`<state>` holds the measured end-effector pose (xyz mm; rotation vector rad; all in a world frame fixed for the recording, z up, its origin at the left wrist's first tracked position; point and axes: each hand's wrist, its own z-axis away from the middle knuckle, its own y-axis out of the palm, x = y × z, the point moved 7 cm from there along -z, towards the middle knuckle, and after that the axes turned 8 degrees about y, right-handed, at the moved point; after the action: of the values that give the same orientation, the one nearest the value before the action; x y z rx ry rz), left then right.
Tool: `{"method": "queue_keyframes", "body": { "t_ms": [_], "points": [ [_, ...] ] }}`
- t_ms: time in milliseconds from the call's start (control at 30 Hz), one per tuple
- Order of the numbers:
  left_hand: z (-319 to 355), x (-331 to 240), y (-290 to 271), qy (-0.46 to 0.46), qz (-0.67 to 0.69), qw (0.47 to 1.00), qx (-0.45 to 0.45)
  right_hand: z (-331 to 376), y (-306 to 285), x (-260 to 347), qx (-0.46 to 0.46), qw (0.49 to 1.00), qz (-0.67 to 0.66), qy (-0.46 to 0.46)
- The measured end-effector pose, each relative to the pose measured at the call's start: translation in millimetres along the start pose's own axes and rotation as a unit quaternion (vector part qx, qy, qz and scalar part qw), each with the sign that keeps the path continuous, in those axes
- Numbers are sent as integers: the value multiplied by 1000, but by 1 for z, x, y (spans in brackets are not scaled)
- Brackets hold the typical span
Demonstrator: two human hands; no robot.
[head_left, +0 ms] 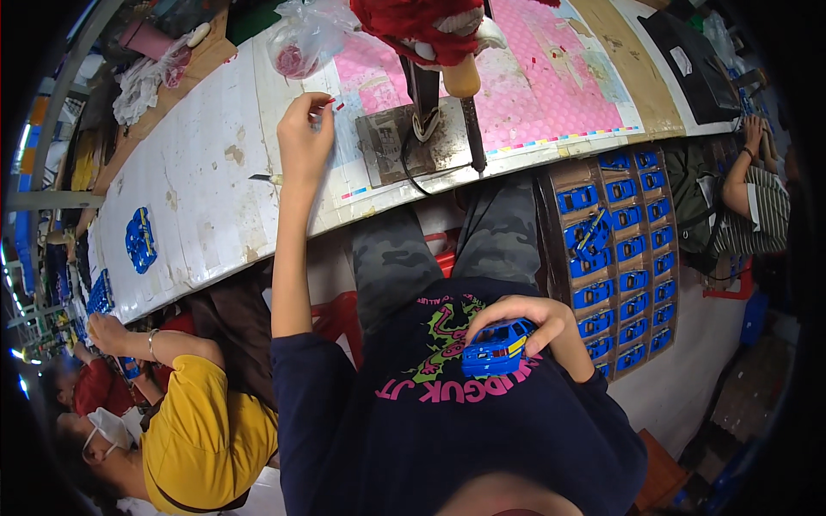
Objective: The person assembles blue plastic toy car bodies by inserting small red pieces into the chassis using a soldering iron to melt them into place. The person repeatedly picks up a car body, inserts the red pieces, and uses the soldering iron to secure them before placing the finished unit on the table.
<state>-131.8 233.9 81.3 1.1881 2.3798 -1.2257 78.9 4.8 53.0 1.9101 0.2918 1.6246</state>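
My left hand point(305, 129) reaches out over the white worktable point(202, 172), its thumb and forefinger pinched on a small red piece point(331, 101). Just beside the fingertips lies another red bit point(341, 107). Close to my chest, my right hand point(551, 320) is wrapped around a blue toy car point(495, 351) with yellow side markings; the palm hides part of the car. A machine with a slim vertical rod point(474, 138) and red cloth wrapping point(422, 34) stands at the table edge in front of me, right of my left hand.
A compartment tray point(611, 327) of several blue toy cars is at my right. Another blue car point(140, 240) lies on the table's left. Pink bubble sheet point(551, 82) and a clear plastic bag point(297, 43) are farther back. A yellow-shirted co-worker point(202, 421) sits at left.
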Motion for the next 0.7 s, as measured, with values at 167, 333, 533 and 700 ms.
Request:
{"method": "queue_keyframes", "body": {
  "t_ms": [167, 333, 533, 700],
  "points": [
    [9, -50, -27, 24, 24, 998, -53, 1, -4, 5, -36, 997, -66, -6],
    [27, -155, -49, 98, 108, 989, -11, 3, -3, 15, -52, 977, -193, -72],
    [53, -212, -33, 183, 331, 912, 155, 6, -5, 22, -91, 975, -187, -81],
    [58, -215, -26, 195, 364, 893, 177, 11, -5, 25, -124, 971, -184, -87]
  ]
}}
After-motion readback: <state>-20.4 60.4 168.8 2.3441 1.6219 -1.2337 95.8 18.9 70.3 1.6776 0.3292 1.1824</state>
